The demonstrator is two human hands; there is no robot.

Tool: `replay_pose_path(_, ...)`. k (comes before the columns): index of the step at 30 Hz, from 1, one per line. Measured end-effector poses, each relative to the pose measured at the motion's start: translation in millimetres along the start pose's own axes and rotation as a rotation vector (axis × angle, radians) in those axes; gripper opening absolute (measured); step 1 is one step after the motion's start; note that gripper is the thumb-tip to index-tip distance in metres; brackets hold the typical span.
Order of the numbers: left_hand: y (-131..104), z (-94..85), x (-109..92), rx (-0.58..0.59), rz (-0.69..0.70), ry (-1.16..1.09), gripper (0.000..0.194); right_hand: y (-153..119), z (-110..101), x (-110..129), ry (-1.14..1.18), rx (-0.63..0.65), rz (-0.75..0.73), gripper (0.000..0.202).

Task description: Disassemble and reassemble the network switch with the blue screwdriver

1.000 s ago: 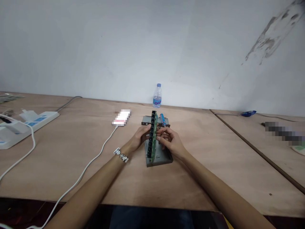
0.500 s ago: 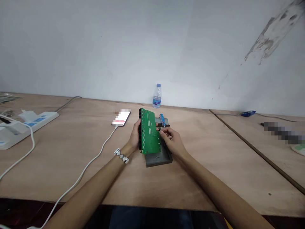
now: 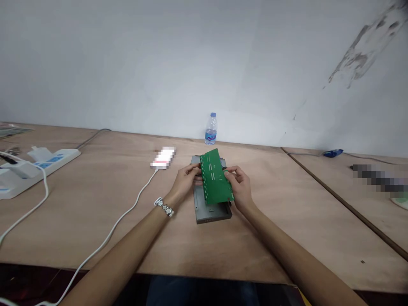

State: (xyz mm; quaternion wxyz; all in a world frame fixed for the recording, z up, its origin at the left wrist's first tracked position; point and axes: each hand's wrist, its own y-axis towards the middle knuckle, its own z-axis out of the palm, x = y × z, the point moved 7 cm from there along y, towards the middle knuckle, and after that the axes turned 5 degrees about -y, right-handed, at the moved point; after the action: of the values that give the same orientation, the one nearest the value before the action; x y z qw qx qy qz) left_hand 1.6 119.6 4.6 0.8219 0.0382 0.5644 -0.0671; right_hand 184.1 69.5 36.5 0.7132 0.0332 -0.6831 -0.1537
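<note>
One wide wooden table fills the frame's lower half. Near the middle, a gray tray sits under my tilted green board. My left hand and right hand pinch its sides; soft fingers on the edges work best.

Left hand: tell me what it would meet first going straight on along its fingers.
The left hand would most likely meet the green circuit board first: its fingertips are at the board's left edge, though depth there is unclear.
</note>
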Motion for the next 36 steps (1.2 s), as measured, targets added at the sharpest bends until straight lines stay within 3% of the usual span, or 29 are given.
replay_pose_path(5,-7.2,9.2,-4.5,0.075,-0.070,0.062,0.052,-6.7,7.3,7.6,-0.046,0.043,-0.023,0.036)
replay_pose_path(9,-7.2,6.4,-5.1,0.035,-0.070,0.115,0.067,-9.8,13.7,7.3,-0.064,0.115,-0.038,0.035)
replay_pose_path(15,-15.1,20.9,-2.8,0.202,-0.078,0.083,0.060,-20.3,26.0,14.6,-0.078,0.268,-0.138,0.031)
replay_pose_path(18,-15.0,21.0,-4.6,0.200,-0.037,0.070,0.057,-26.5,35.2,15.6,-0.063,0.378,-0.141,0.039)
replay_pose_path(26,-12.8,17.3,-5.8,0.194,-0.100,-0.142,0.068,-8.0,18.8,-6.0,-0.232,0.177,-0.094,0.028)
replay_pose_path(30,-15.5,21.1,-7.6,0.230,-0.118,-0.212,0.071,-3.7,19.2,-13.9,-0.318,0.207,-0.095,0.029)
replay_pose_path(36,-19.6,25.5,-3.8,0.273,-0.198,-0.237,0.074,-5.1,23.2,-27.8,-0.290,0.328,0.028,0.035)
